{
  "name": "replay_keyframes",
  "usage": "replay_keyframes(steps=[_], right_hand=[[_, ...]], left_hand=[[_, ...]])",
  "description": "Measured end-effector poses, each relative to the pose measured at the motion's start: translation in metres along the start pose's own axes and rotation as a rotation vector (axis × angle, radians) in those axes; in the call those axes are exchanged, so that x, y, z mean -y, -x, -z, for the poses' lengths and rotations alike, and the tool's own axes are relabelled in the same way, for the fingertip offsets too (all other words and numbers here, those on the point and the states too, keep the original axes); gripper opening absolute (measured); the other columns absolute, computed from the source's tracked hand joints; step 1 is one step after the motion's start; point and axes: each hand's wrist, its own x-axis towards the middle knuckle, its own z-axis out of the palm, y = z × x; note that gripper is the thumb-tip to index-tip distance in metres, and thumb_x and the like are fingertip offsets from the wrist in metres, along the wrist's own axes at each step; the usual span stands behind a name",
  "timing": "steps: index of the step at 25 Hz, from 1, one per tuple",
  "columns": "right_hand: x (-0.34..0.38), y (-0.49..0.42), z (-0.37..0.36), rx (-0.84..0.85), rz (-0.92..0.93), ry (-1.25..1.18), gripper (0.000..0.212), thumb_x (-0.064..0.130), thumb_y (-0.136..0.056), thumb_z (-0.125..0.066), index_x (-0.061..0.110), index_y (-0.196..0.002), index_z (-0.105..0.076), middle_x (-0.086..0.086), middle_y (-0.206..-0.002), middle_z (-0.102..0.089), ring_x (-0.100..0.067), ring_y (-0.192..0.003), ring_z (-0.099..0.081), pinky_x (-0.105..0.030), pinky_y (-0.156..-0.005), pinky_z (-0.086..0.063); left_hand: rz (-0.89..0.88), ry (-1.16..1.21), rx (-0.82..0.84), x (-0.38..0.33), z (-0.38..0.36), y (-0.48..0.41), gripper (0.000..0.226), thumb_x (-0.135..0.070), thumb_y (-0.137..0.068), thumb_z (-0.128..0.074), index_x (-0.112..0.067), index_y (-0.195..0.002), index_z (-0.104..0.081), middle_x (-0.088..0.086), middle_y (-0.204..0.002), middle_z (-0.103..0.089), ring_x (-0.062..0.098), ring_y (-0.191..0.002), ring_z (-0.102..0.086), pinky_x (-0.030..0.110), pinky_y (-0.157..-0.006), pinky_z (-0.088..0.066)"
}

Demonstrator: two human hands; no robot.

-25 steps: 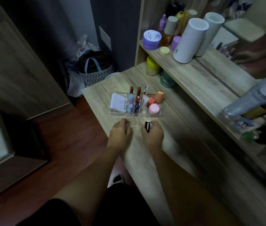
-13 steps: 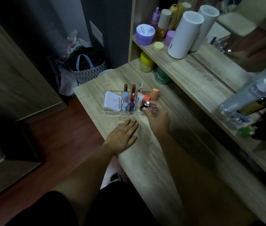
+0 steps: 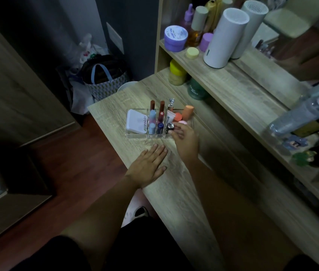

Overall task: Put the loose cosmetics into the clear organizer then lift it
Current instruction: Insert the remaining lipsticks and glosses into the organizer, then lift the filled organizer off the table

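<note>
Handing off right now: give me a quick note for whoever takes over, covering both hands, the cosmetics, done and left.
Left hand: flat on the table, empty.
Right hand: fingertips hold a small dark lipstick at the near slot of the clear organizer; whether the grip has let go is unclear.
Done: white compact, tubes and sponges already sit in the organizer; no loose cosmetics show on the table.
Left: seat the lipstick, then lift the organizer.
</note>
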Motion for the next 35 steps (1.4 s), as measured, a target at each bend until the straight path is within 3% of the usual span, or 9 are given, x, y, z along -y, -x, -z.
replay_keyframes(steps=[5, 9, 14, 18, 21, 24, 27, 30, 35], right_hand=[[0.004, -0.003, -0.006, -0.015, -0.014, 0.046, 0.036, 0.002, -0.083, -0.067, 0.002, -0.118, -0.063, -0.015, -0.105, -0.074, -0.005, -0.085, -0.063, -0.013, -0.076, -0.049], [0.005, -0.002, -0.007, -0.035, -0.003, 0.099, 0.036, 0.002, -0.083, -0.066, 0.003, -0.119, -0.062, -0.014, -0.106, -0.074, -0.005, -0.088, -0.063, -0.003, -0.07, -0.043], [0.008, 0.001, -0.003, -0.002, -0.026, 0.1, 0.038, 0.004, -0.083, -0.067, 0.003, -0.121, -0.061, -0.015, -0.108, -0.073, -0.015, -0.095, -0.069, -0.013, -0.078, -0.048], [0.006, 0.01, 0.001, -0.079, 0.012, 0.178, 0.037, 0.006, -0.08, -0.071, 0.001, -0.117, -0.064, -0.015, -0.105, -0.073, -0.017, -0.089, -0.069, 0.008, -0.068, -0.035], [-0.003, 0.02, 0.005, -0.164, -0.004, 0.191, 0.038, 0.009, -0.078, -0.073, 0.002, -0.114, -0.062, -0.016, -0.109, -0.067, -0.027, -0.099, -0.065, -0.017, -0.081, -0.047], [-0.014, 0.016, 0.014, -0.163, -0.16, 0.256, 0.058, 0.017, -0.069, -0.08, 0.006, -0.119, -0.052, -0.013, -0.119, -0.055, -0.028, -0.111, -0.054, -0.039, -0.094, -0.047], [-0.02, 0.008, 0.022, -0.016, -0.254, 0.174, 0.086, 0.02, -0.061, -0.086, 0.01, -0.134, -0.041, -0.01, -0.134, -0.05, -0.027, -0.125, -0.046, -0.036, -0.102, -0.039], [-0.018, -0.003, 0.023, 0.096, -0.235, 0.071, 0.085, 0.016, -0.062, -0.085, 0.018, -0.134, -0.041, -0.002, -0.13, -0.055, -0.023, -0.123, -0.051, -0.039, -0.101, -0.042], [-0.015, -0.021, 0.02, 0.168, -0.218, 0.011, 0.075, 0.008, -0.069, -0.081, 0.02, -0.132, -0.042, -0.006, -0.124, -0.062, -0.023, -0.117, -0.056, -0.04, -0.1, -0.044]], left_hand=[[-0.002, 0.019, -0.004, -0.001, 0.002, 0.0, 0.062, -0.045, -0.098, -0.028, -0.019, -0.15, -0.009, 0.002, -0.161, -0.006, 0.021, -0.148, 0.0, 0.039, -0.12, -0.009], [-0.001, 0.018, 0.007, -0.001, 0.003, 0.0, 0.062, -0.046, -0.098, -0.027, -0.02, -0.15, -0.006, 0.001, -0.161, -0.004, 0.019, -0.148, 0.002, 0.039, -0.12, -0.007], [-0.006, 0.076, -0.023, -0.002, 0.007, 0.002, 0.062, -0.045, -0.097, -0.033, -0.015, -0.149, -0.015, 0.004, -0.16, -0.013, 0.021, -0.148, -0.006, 0.038, -0.12, -0.011], [0.124, 0.204, -0.363, 0.006, 0.012, 0.016, 0.037, -0.033, -0.092, -0.051, -0.005, -0.115, -0.056, 0.018, -0.118, -0.06, 0.032, -0.112, -0.054, 0.039, -0.097, -0.041], [0.436, 0.384, -0.572, 0.018, 0.018, 0.019, 0.025, -0.024, -0.088, -0.059, -0.003, -0.101, -0.054, 0.02, -0.101, -0.057, 0.034, -0.096, -0.053, 0.039, -0.083, -0.045], [0.64, 0.596, -0.606, 0.039, 0.031, 0.008, 0.05, -0.02, -0.079, -0.069, 0.002, -0.119, -0.047, 0.023, -0.117, -0.051, 0.036, -0.112, -0.047, 0.04, -0.095, -0.041], [0.62, 0.715, -0.497, 0.058, 0.045, -0.008, 0.072, -0.028, -0.067, -0.079, -0.004, -0.126, -0.044, 0.018, -0.123, -0.057, 0.034, -0.115, -0.052, 0.044, -0.099, -0.046], [0.515, 0.718, -0.454, 0.066, 0.053, -0.02, 0.076, -0.031, -0.059, -0.085, -0.015, -0.123, -0.048, 0.01, -0.113, -0.066, 0.028, -0.106, -0.06, 0.036, -0.089, -0.051], [0.514, 0.77, -0.429, 0.073, 0.055, -0.03, 0.09, -0.033, -0.058, -0.087, -0.022, -0.134, -0.041, 0.008, -0.12, -0.063, 0.029, -0.115, -0.054, 0.047, -0.098, -0.048]])
